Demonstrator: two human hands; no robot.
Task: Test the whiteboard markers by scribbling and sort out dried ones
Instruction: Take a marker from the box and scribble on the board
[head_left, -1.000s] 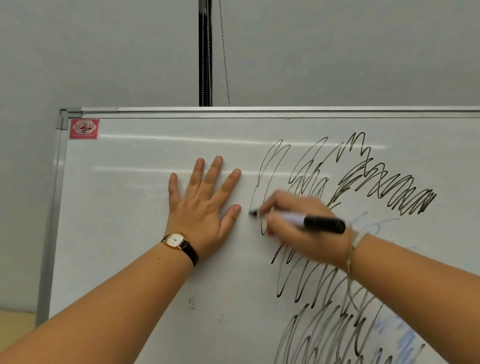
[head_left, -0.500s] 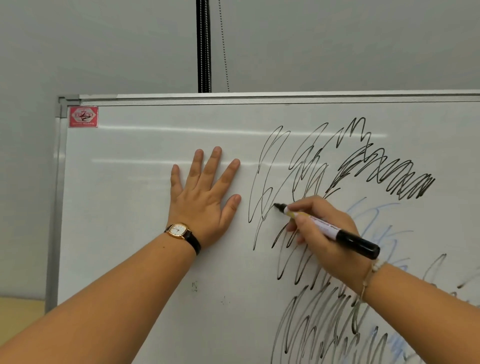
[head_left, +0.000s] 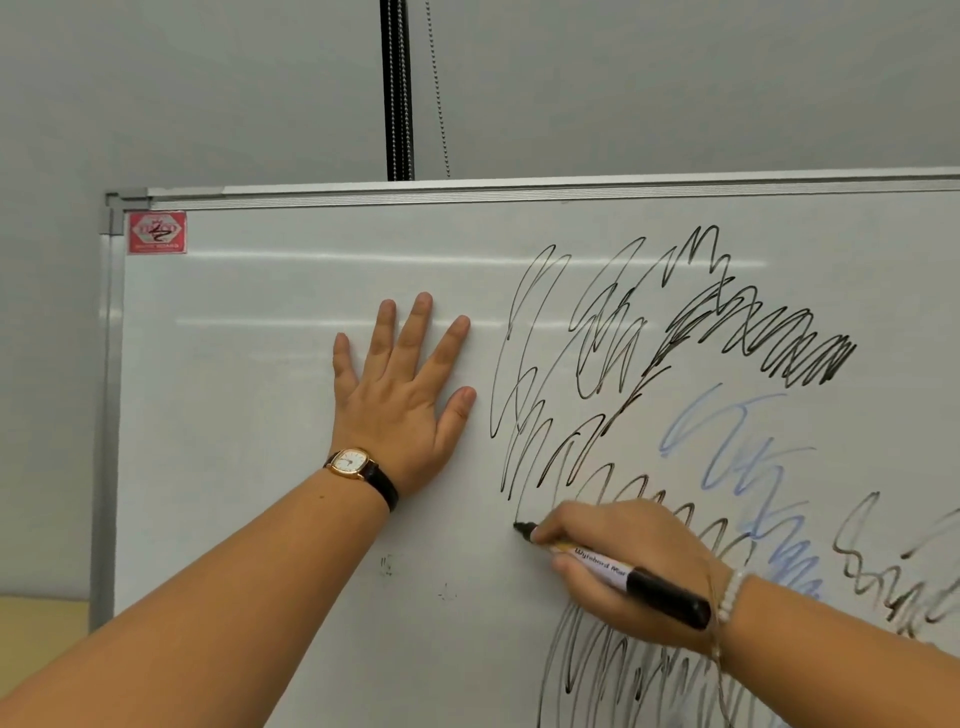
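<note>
My right hand (head_left: 618, 566) grips a black whiteboard marker (head_left: 628, 574) with a white label, its tip touching the whiteboard (head_left: 260, 364) at the lower middle. Black scribbles (head_left: 675, 338) fill the board's right half, with faint blue ones (head_left: 753, 457) among them. Flat against the board, left of the scribbles, lies my left hand (head_left: 405, 400) with its fingers spread. It holds nothing, and a gold watch sits on that wrist.
The board has a grey metal frame (head_left: 111, 364) and a red sticker (head_left: 157, 232) in its top left corner. Behind it is a grey wall with a black vertical strip (head_left: 397, 88) and a bead chain. A yellow surface (head_left: 41, 618) shows at the lower left.
My right hand has moved the marker down and left, drawing more black line below the earlier scribbles. My left hand has stayed flat on the board.
</note>
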